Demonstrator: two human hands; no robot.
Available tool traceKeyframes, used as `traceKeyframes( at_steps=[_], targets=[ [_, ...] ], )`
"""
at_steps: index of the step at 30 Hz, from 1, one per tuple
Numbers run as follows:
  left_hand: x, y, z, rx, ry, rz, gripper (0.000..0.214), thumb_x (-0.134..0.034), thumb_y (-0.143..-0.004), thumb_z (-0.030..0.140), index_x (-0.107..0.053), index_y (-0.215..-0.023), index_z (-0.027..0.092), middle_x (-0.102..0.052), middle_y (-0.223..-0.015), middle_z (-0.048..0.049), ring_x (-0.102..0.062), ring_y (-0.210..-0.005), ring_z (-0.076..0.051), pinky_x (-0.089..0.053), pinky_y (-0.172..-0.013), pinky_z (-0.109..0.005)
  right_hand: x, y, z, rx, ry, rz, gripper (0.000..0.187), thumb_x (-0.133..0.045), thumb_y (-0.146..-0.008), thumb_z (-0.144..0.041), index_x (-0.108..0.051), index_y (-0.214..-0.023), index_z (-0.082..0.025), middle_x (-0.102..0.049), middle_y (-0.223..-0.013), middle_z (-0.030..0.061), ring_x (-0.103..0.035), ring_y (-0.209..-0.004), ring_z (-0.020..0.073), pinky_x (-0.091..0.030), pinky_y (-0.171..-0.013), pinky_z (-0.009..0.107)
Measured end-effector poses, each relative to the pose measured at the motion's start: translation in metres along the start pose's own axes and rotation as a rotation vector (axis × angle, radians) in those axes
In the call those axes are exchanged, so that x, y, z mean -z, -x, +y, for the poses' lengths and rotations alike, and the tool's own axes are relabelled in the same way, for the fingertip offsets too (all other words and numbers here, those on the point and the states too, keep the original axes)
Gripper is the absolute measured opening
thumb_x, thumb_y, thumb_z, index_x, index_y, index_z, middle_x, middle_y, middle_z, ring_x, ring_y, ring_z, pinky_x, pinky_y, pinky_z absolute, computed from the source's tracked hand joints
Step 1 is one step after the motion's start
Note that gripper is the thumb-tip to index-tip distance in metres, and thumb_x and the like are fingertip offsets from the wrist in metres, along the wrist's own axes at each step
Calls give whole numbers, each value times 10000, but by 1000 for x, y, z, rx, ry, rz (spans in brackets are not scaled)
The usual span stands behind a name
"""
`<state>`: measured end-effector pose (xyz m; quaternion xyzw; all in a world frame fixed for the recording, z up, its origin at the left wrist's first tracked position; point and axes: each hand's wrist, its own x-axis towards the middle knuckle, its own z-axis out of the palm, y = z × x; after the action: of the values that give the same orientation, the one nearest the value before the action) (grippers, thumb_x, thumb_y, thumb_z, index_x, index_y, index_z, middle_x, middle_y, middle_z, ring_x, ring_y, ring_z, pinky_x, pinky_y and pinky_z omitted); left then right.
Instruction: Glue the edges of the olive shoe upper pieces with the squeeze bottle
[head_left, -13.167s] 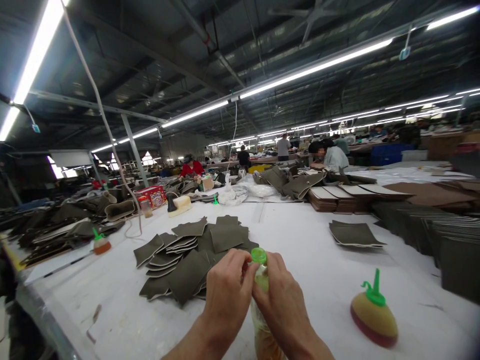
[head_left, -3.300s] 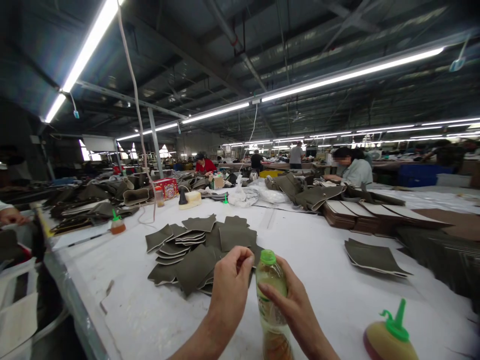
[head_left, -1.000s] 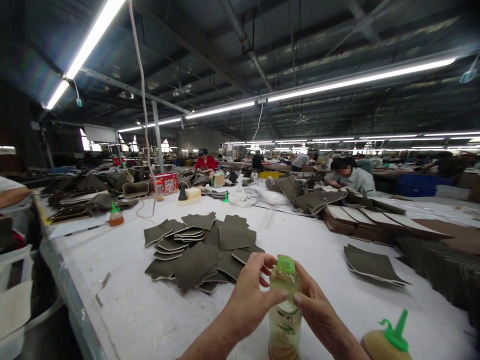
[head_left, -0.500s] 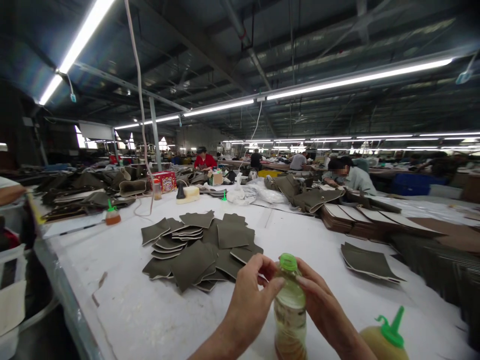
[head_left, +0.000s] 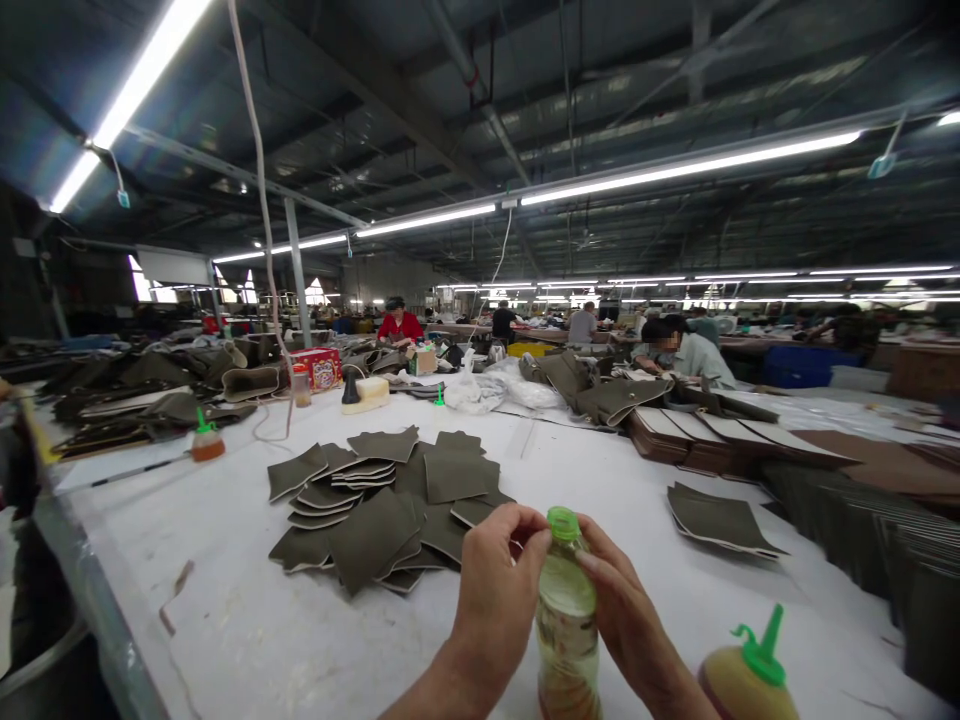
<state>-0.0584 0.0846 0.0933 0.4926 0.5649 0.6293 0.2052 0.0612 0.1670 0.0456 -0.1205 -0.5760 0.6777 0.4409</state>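
Note:
A clear plastic bottle (head_left: 568, 630) with a green top (head_left: 562, 523) stands upright at the lower middle of the head view, pale yellowish liquid inside. My left hand (head_left: 499, 575) is closed at its neck from the left, thumb and forefinger pinched just below the green top. From the right, my right hand (head_left: 619, 590) grips the bottle's shoulder, thumb in front and fingers behind. Right of that hand is a squat squeeze bottle (head_left: 742, 685) with a green nozzle. Dark olive cut leather-like pieces (head_left: 375, 530) lie in a loose pile left of my hands.
More olive pieces (head_left: 724, 520) lie to the right, beside a long row of dark panels (head_left: 847, 545). A small glue-like bottle (head_left: 208, 440) stands at the left. Farther back are a red box (head_left: 319, 367), plastic bags (head_left: 480, 388) and stacked brown-edged panels (head_left: 675, 438). Several people work beyond.
The view has turned slightly right, so the table's contents sit farther left. My left thumb and forefinger have come closer together at the bottle's neck. Both hands remain at the bottle.

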Motion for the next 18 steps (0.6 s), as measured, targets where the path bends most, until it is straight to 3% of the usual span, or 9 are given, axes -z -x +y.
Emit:
traceKeyframes(
  at_steps=[4,11,18],
  targets=[
    [1,1,-3,-83,-186,46,124,-537,-828,169,-653,-787,187,-674,-786,-6,-583,-702,-136,-425,-659,-268,-5,0,0,20,49,-23,318,-634,-823,-363,-595,-1121,-261,-636,-1130,27,-556,-1085,247,-408,-910,339],
    [5,-3,-14,-511,-572,115,178,-477,-864,88,-600,-761,165,-639,-752,-30,-595,-716,-170,-441,-644,-287,-10,-1,1,63,107,-11,331,-615,-842,-338,-563,-1158,-253,-603,-1188,39,-527,-1118,247,-399,-927,348],
    [2,-5,-21,-720,-786,180,142,-470,-860,83,-528,-778,184,-584,-745,-24,-549,-692,-194,-433,-607,-313,-17,1,-1,97,180,23,324,-599,-856,-344,-553,-1164,-255,-603,-1182,33,-521,-1119,241,-401,-932,340]
  ],
)
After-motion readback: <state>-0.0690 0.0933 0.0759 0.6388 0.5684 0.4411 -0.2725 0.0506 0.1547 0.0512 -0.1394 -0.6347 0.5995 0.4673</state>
